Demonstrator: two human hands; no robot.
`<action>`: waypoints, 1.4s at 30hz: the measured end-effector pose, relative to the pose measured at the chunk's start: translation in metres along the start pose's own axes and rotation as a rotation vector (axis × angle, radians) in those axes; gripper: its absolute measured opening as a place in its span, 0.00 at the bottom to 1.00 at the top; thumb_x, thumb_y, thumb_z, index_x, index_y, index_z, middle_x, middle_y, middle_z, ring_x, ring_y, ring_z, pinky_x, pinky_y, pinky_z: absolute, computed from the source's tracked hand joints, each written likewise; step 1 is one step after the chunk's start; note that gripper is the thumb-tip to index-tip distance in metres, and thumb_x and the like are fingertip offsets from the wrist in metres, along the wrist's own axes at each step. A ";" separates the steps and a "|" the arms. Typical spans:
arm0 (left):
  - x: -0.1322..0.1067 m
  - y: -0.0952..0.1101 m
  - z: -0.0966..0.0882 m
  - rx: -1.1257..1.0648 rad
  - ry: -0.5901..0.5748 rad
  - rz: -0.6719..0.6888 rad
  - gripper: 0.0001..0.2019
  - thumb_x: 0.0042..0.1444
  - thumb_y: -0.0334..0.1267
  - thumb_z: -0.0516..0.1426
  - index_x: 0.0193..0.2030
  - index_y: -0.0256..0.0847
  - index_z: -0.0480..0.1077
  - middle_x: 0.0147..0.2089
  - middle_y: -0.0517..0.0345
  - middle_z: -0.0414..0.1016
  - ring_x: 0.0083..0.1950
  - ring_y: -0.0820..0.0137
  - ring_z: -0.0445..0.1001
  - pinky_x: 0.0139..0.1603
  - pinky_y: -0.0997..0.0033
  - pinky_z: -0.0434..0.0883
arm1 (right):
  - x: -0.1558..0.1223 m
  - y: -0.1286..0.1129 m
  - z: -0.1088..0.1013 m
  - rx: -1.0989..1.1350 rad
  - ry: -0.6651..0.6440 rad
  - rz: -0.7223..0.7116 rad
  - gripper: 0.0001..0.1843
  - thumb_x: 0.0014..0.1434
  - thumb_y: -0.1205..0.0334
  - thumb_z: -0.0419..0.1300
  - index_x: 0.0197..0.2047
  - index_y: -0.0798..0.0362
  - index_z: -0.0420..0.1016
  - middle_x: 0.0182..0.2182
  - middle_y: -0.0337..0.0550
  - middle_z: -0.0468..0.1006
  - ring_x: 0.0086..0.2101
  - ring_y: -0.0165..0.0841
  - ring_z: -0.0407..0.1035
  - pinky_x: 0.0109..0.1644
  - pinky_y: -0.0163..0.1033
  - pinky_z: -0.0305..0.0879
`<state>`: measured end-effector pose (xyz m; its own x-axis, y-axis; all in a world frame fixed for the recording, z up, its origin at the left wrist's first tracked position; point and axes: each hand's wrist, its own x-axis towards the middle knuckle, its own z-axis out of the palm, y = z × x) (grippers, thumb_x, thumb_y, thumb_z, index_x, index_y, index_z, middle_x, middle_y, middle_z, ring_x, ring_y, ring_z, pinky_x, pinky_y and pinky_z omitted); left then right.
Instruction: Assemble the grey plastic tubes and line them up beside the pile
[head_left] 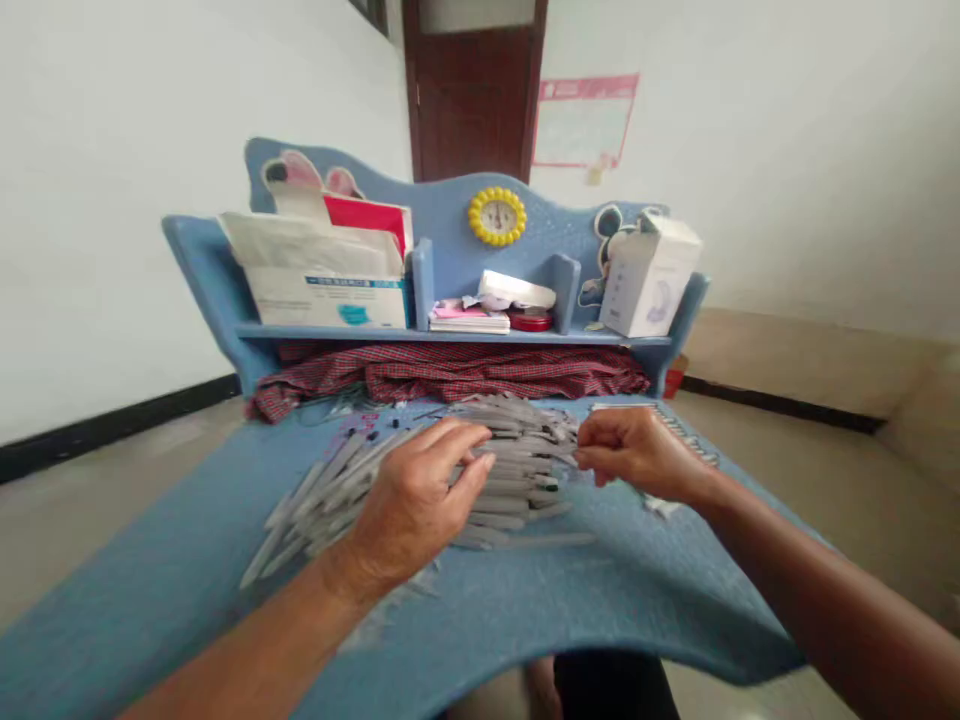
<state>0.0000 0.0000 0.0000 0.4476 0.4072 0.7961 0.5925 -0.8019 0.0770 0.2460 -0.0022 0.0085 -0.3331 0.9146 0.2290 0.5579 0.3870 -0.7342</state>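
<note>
A heap of several grey pen-like sticks (517, 470) lies spread across the middle of the blue desk (525, 610). My left hand (420, 500) rests on the heap with its fingers curled down onto the sticks. My right hand (637, 450) is closed in a pinch at the heap's right edge, gripping something small I cannot make out. More grey sticks (307, 510) fan out to the left of my left hand. The picture is blurred by motion.
A red checked cloth (450, 375) lies under the desk's blue shelf (450, 335). On the shelf stand a paper box (322, 275), books (469, 318), a red tin (531, 322) and a white carton (649, 275). A yellow clock (496, 216) hangs above. A row of pieces (686, 430) lies right.
</note>
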 end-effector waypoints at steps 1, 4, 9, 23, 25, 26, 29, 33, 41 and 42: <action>0.000 0.003 0.000 0.022 -0.009 0.053 0.08 0.54 0.30 0.55 0.42 0.31 0.68 0.38 0.49 0.74 0.40 0.67 0.73 0.43 0.67 0.71 | 0.001 -0.003 0.004 -0.010 -0.010 -0.030 0.05 0.52 0.65 0.58 0.27 0.57 0.68 0.17 0.36 0.70 0.19 0.26 0.66 0.22 0.28 0.58; -0.001 0.011 0.002 0.060 -0.051 0.156 0.12 0.54 0.30 0.56 0.46 0.32 0.67 0.45 0.47 0.73 0.46 0.62 0.71 0.48 0.61 0.69 | 0.003 -0.014 0.017 -0.024 -0.027 -0.114 0.05 0.52 0.64 0.58 0.28 0.56 0.68 0.17 0.34 0.69 0.19 0.25 0.64 0.21 0.28 0.56; -0.003 0.009 0.004 0.029 -0.149 0.147 0.10 0.56 0.29 0.52 0.45 0.31 0.67 0.41 0.47 0.74 0.43 0.63 0.72 0.44 0.63 0.70 | 0.009 -0.032 0.030 -0.002 -0.018 -0.220 0.04 0.53 0.64 0.58 0.29 0.55 0.68 0.17 0.33 0.68 0.20 0.24 0.64 0.23 0.28 0.57; -0.004 -0.006 0.005 0.073 -0.153 -0.005 0.10 0.59 0.32 0.49 0.42 0.33 0.70 0.36 0.49 0.76 0.39 0.66 0.74 0.42 0.66 0.71 | 0.022 0.005 0.017 0.057 -0.125 0.032 0.09 0.53 0.59 0.56 0.29 0.58 0.71 0.16 0.35 0.70 0.14 0.24 0.63 0.17 0.27 0.58; -0.005 -0.008 0.006 0.086 -0.160 0.003 0.10 0.58 0.33 0.49 0.42 0.32 0.70 0.37 0.48 0.76 0.39 0.65 0.75 0.42 0.66 0.71 | 0.021 0.014 0.018 0.011 -0.182 0.061 0.07 0.51 0.62 0.56 0.27 0.57 0.71 0.15 0.34 0.69 0.14 0.23 0.62 0.16 0.27 0.56; -0.005 -0.009 0.006 0.091 -0.164 0.008 0.11 0.58 0.33 0.49 0.42 0.32 0.70 0.37 0.48 0.76 0.39 0.65 0.75 0.42 0.66 0.71 | 0.021 0.018 0.019 0.013 -0.211 0.076 0.06 0.50 0.63 0.56 0.27 0.57 0.71 0.14 0.34 0.68 0.13 0.23 0.61 0.16 0.27 0.55; -0.005 -0.009 0.005 0.096 -0.173 0.016 0.10 0.58 0.32 0.50 0.41 0.33 0.70 0.37 0.48 0.76 0.39 0.65 0.75 0.41 0.67 0.72 | 0.017 0.024 0.021 0.040 -0.252 0.106 0.06 0.49 0.63 0.56 0.28 0.57 0.71 0.14 0.33 0.67 0.13 0.23 0.59 0.15 0.26 0.54; -0.005 -0.010 0.005 0.093 -0.189 -0.005 0.10 0.58 0.32 0.50 0.41 0.34 0.71 0.36 0.50 0.76 0.39 0.66 0.75 0.42 0.67 0.71 | 0.013 0.030 0.020 -0.014 -0.221 0.116 0.07 0.50 0.63 0.56 0.29 0.57 0.71 0.14 0.33 0.67 0.13 0.23 0.58 0.15 0.26 0.52; -0.005 -0.009 0.005 0.091 -0.233 -0.006 0.11 0.58 0.33 0.49 0.42 0.36 0.70 0.37 0.51 0.76 0.39 0.67 0.75 0.42 0.68 0.71 | 0.011 0.036 0.021 -0.109 -0.228 0.050 0.08 0.50 0.65 0.56 0.34 0.57 0.74 0.13 0.33 0.65 0.16 0.24 0.61 0.21 0.28 0.54; -0.005 -0.009 0.005 0.093 -0.240 -0.005 0.10 0.58 0.33 0.49 0.41 0.35 0.70 0.37 0.51 0.76 0.39 0.67 0.75 0.41 0.68 0.71 | 0.010 0.035 0.023 -0.144 -0.220 0.021 0.09 0.50 0.66 0.56 0.34 0.56 0.74 0.14 0.33 0.66 0.17 0.24 0.61 0.22 0.28 0.54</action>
<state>-0.0042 0.0072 -0.0075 0.5839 0.5124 0.6297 0.6494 -0.7603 0.0164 0.2451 0.0183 -0.0295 -0.4689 0.8813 0.0580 0.6637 0.3949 -0.6353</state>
